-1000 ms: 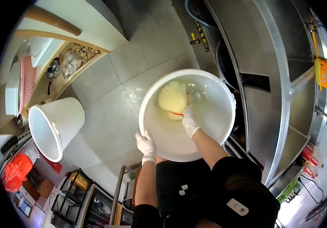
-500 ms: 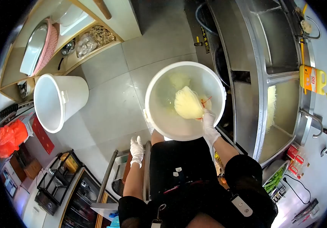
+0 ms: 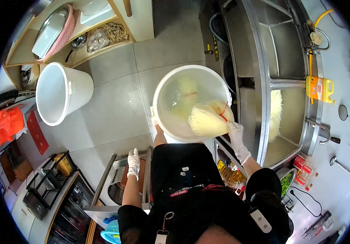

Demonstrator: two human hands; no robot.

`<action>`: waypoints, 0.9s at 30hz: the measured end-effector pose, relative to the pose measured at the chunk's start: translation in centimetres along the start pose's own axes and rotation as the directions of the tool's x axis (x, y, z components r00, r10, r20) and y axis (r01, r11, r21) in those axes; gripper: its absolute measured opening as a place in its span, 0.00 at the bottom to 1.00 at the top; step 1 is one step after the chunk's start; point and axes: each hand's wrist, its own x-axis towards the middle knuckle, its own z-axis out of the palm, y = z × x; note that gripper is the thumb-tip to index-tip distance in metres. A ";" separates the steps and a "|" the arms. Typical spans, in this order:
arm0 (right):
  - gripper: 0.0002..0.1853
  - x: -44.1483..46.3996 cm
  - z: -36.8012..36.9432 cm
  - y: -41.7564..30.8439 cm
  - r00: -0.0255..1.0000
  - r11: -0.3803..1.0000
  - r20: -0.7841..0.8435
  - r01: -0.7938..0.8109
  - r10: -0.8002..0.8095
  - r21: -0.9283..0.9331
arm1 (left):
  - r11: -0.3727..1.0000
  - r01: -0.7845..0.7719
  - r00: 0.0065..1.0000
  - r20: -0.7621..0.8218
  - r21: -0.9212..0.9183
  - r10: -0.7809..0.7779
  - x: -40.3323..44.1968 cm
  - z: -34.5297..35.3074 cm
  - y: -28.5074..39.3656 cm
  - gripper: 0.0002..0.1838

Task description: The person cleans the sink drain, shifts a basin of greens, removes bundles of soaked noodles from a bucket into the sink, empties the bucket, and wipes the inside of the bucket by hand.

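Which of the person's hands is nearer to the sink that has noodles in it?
Right. The right hand, gripping a noodle bundle, is just left of the sink; the left hand, empty, is farther off to the left.

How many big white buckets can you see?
2. One stands right in front of the person, under the pale bundle in the right hand; the other is on the floor off to the left. More could be hidden.
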 end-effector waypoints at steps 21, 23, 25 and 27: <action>0.11 -2.7 -0.3 -6.8 0.994 0.995 0.104 0.025 -0.016 -0.091 | 0.979 0.076 0.997 0.015 -0.188 -0.075 -2.1 -0.6 4.1 0.21; 0.12 -2.5 -0.2 -6.6 0.993 0.992 0.115 0.017 -0.002 -0.129 | 0.973 0.122 0.992 0.045 -0.194 -0.116 -2.7 -1.4 5.3 0.20; 0.12 -2.2 -0.2 -6.0 0.993 0.980 0.119 0.032 -0.009 -0.195 | 0.964 0.130 0.991 0.050 -0.232 -0.122 -2.3 -1.2 4.3 0.21; 0.13 -2.0 -0.3 -5.5 0.992 0.954 0.121 0.071 -0.037 -0.291 | 0.974 0.068 0.998 0.013 -0.217 -0.067 -1.9 -0.8 3.2 0.21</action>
